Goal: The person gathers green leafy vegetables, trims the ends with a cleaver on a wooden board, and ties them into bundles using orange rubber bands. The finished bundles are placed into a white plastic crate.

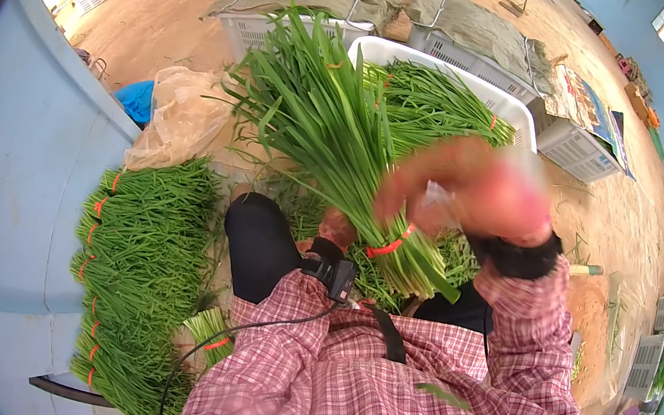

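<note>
A large bunch of long green leafy stalks (344, 125), looking like garlic chives, lies slanted before me with an orange-red band (390, 242) around its pale lower end. My left hand (337, 227) is at the bunch's left underside, mostly hidden by the leaves. Over the stalks, just above the band, is my right hand (470, 186), blurred, with a small whitish piece near its fingers. Whether it grips the stalks cannot be made out. Behind the bunch, a white plastic tub (528, 124) holds more banded green bundles (441, 101).
Banded bundles (140, 282) are piled at the left beside a blue wall (42, 164); one small bundle (210, 334) lies near my left sleeve. A clear plastic bag (182, 114) sits above the pile. Cloth-covered crates (458, 52) stand beyond the tub. Loose leaves lie between my knees.
</note>
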The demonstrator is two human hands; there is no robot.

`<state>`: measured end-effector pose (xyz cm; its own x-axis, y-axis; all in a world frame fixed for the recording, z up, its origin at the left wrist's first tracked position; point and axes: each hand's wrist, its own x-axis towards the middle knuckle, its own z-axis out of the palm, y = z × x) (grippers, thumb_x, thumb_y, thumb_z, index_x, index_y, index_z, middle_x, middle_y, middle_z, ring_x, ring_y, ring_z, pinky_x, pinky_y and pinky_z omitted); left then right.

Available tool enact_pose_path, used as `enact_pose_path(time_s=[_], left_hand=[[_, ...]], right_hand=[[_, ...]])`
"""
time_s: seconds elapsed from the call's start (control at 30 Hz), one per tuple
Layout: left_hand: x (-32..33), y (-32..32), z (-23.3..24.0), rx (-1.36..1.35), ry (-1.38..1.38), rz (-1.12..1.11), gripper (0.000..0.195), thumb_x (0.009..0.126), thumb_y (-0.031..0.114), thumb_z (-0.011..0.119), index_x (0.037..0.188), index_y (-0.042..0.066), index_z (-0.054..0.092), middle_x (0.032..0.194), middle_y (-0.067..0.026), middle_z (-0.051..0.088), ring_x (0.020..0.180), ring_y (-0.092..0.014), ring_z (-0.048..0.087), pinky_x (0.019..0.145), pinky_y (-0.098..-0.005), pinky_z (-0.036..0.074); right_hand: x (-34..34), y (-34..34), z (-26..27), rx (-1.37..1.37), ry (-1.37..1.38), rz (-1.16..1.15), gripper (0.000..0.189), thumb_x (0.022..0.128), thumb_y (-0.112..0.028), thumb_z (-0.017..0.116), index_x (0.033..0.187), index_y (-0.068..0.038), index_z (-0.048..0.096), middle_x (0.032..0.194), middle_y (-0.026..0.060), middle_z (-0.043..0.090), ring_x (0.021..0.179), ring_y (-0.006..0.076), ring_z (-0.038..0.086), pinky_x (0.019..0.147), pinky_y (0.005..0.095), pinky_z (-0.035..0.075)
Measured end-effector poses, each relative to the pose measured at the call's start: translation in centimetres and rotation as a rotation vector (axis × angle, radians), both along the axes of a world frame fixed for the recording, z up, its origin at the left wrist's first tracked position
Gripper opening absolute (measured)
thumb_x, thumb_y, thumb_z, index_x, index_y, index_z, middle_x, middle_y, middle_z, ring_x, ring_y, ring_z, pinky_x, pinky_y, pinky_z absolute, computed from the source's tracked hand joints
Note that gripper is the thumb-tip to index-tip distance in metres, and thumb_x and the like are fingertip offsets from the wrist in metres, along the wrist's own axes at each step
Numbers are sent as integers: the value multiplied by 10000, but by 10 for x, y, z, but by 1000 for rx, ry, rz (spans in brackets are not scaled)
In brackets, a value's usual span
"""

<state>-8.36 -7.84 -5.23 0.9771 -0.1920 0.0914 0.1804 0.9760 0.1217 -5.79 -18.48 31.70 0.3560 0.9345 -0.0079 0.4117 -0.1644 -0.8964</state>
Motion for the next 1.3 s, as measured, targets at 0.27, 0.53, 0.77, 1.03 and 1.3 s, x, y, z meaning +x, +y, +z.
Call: enact_pose_path(time_s=[0.27,0.53,0.77,1.03,1.3], left_hand=[[2,-5,3,-4,12,32,456,994,275,520,1382,45,452,1393,-100,509,1254,-289,492,1079,-467,376],[-3,4,11,-77,48,102,462,996,285,520,1386,48,451,1400,-98,505,1256,-289,491,1079,-469,375],[5,11,6,-183,15,141,505,960,309,587,1374,42,476,1399,-129,506,1287,-313,467,1077,-512,388],[7,10,13,-66,-11,168,513,953,278,605,1380,33,462,1402,-140,496,1279,-319,471,1082,-515,381],[6,14,20,-24,38,136,554,928,263,650,1390,38,443,1440,-137,447,1306,-315,432,1112,-503,349]], right_hand=[[30,25,-76,-227,-608,-850,331,791,-413,721,923,-109,729,786,128,691,775,299,681,727,408,526],[18,-42,-71,627,329,-951,205,946,-155,601,1020,35,626,757,69,639,663,169,620,618,319,531],[6,-167,-54,757,364,-769,290,970,-225,583,1116,23,620,773,35,623,631,103,546,588,251,442],[-15,-77,-118,5,-791,-676,418,772,-257,783,1125,-75,651,1018,147,678,999,325,639,847,414,516],[-3,-109,-119,-853,-672,-615,122,798,-159,646,872,-79,700,889,148,653,866,339,641,710,440,502]])
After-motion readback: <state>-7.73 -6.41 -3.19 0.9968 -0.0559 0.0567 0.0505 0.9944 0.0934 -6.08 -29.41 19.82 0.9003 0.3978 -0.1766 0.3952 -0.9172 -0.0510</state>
